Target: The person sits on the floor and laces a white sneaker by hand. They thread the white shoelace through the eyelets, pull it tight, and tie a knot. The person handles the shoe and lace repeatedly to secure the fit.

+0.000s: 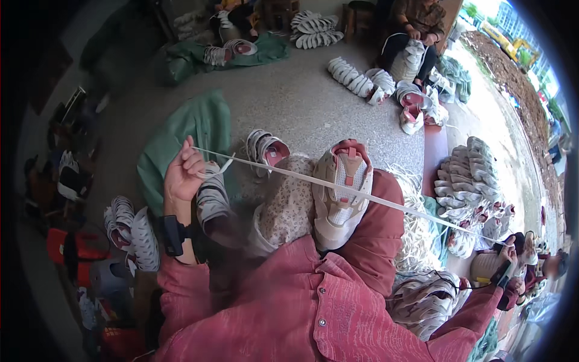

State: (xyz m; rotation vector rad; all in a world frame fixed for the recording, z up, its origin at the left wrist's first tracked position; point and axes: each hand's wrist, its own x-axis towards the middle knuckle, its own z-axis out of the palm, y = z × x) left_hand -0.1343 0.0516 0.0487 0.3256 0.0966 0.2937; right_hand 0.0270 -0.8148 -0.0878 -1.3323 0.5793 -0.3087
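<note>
A long white shoelace [338, 187] is stretched taut across my lap. My left hand [184, 170], raised at the left, is closed around one part of it, with a loose end dangling beside the fingers. Far out to the right, my right hand [510, 256] is closed on the other end. Beneath the lace, a beige and white sneaker [338, 220] with a pink lining rests on my lap, its tongue showing. A patterned cloth [289, 202] covers my leg beside the sneaker.
White shoe uppers [211, 196] and a green sheet [199, 127] lie at the left. To the right are a heap of white laces [416, 241] and a stack of shoes [470, 175]. A person [416, 36] sits at the back right, handling shoes.
</note>
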